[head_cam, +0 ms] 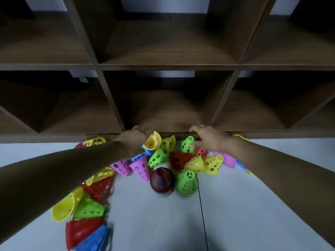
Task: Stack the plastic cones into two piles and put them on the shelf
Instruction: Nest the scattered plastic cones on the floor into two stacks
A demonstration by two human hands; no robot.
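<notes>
Head view, looking down past my arms: the shelf (166, 67) fills the upper half, its brown compartments all bare as far as I can see, so nothing has been put away yet. Below it the pale floor (235, 196) carries the cones (139, 167), many of them lying loose on their sides, some along the foot of the shelf and a heap beside my left forearm. Between my arms stand the two piles, a red-topped pile (161, 179) and, just beside it on the right, a green-topped pile (186, 182), both upright and already several cones deep. I judge I am in the middle of the stacking step, gathering strays from the far row. My left hand (133, 137) is at the shelf's bottom edge with its fingers curled round a yellow cone (153, 142), mouth turned towards me. My right hand (206, 137) reaches down onto a green cone (187, 144) lying against the shelf foot; it touches it, but I cannot tell whether the fingers have closed on it. The next move calls for bringing each cone back over a pile, turning it mouth down and seating it squarely so that it nests, then returning for the rest before either pile goes up to a compartment.
</notes>
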